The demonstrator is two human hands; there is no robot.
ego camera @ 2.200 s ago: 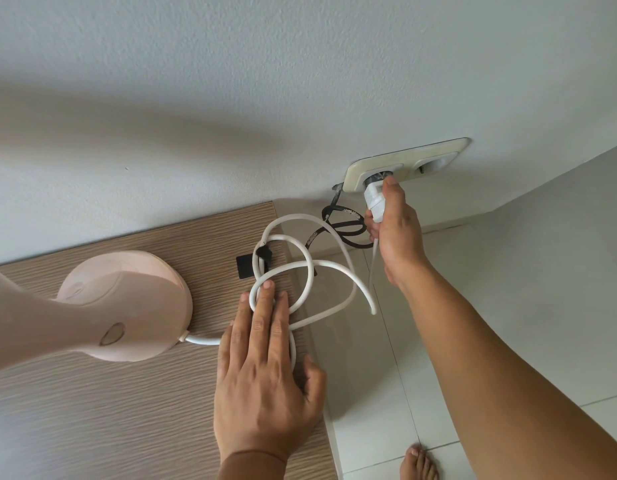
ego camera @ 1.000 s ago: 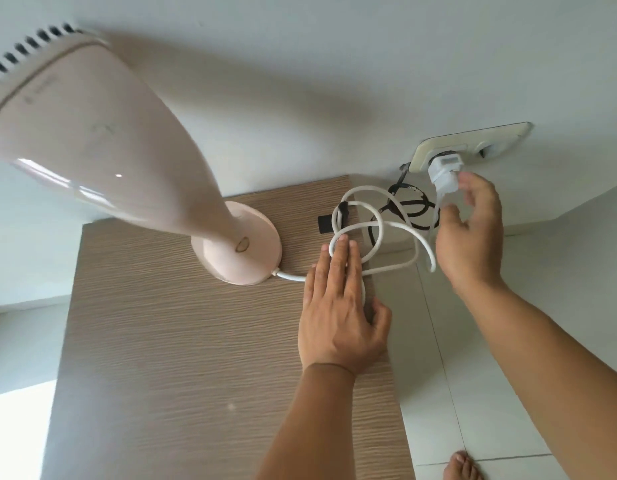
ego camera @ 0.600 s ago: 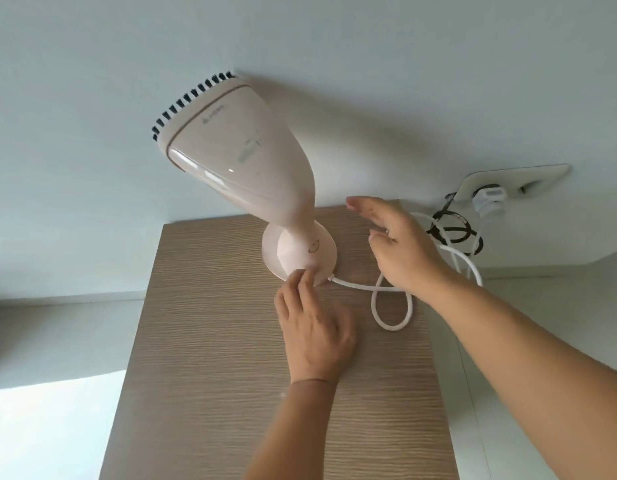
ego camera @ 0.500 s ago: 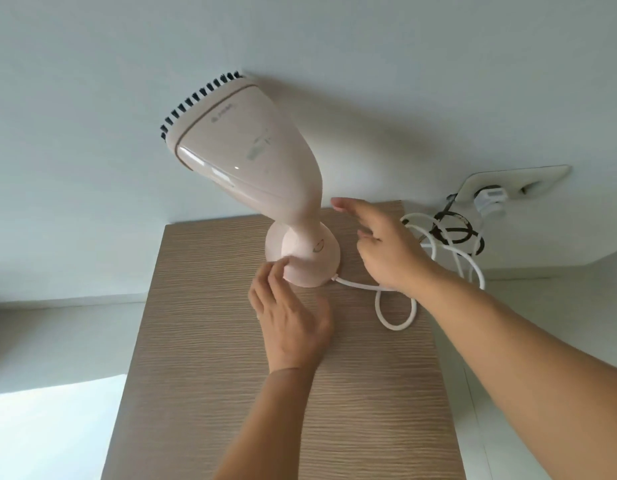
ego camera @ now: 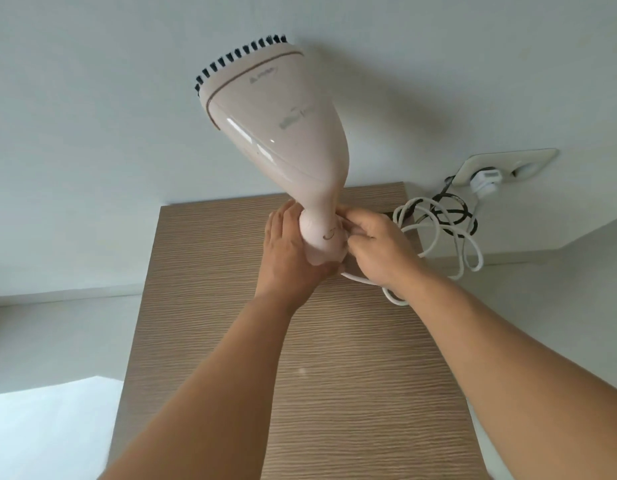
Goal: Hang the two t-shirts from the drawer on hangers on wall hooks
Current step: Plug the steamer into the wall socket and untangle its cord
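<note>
A pale pink handheld garment steamer (ego camera: 282,133) with a black brush head stands tilted on a wooden cabinet top (ego camera: 300,375). My left hand (ego camera: 289,251) grips the steamer's narrow base from the left. My right hand (ego camera: 376,247) holds the base from the right, fingers curled against it. Its white cord (ego camera: 435,237) lies in loops at the cabinet's right edge and its plug (ego camera: 485,180) sits in a wall socket (ego camera: 507,161). No t-shirts, hangers or hooks are in view.
A black cable (ego camera: 452,216) is coiled under the white cord below the socket. The white wall rises right behind the cabinet. Light floor tiles lie to the right and left of the cabinet.
My right hand left the plug in the socket and came over to the steamer. My left hand left the cord loops. Both hands now clasp the steamer's base.
</note>
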